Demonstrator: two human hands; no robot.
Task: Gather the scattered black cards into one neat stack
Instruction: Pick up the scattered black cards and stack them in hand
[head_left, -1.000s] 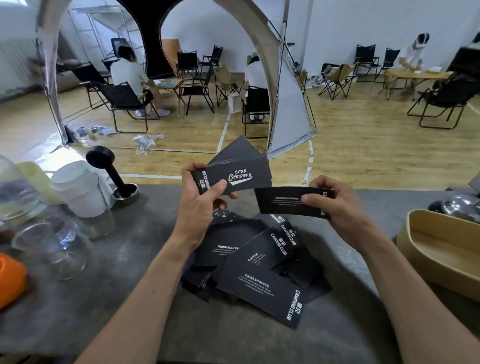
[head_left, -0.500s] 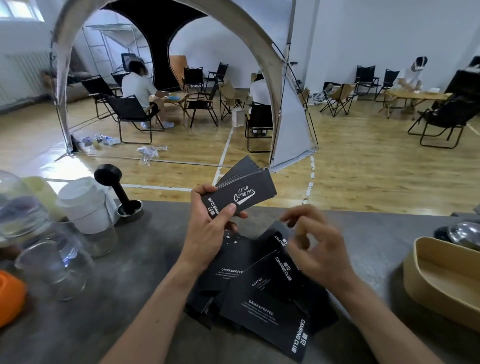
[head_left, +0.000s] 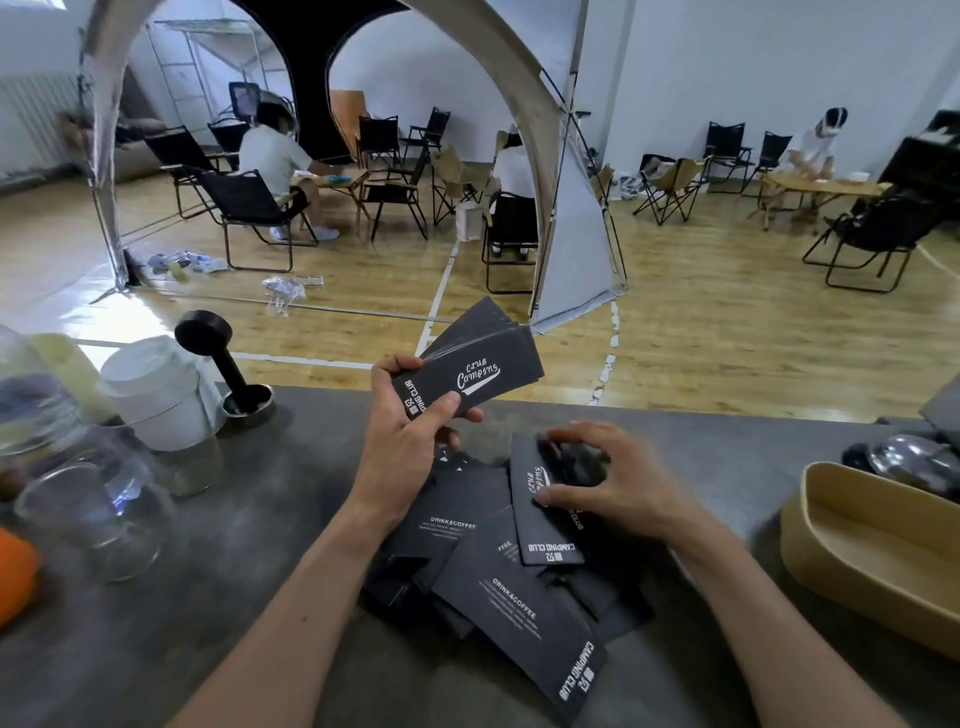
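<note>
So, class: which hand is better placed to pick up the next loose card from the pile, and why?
The right hand: its fingers already pinch a card atop the pile on the table. The left hand is occupied gripping the gathered stack.

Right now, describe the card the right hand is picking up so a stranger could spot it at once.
Start at the grey table and find the heap of black cards between the forearms. At the heap's far right, the right hand pinches one card. Unlike its neighbours, it lies on top, runs lengthwise away from the person, and shows the cursive logo.
</note>
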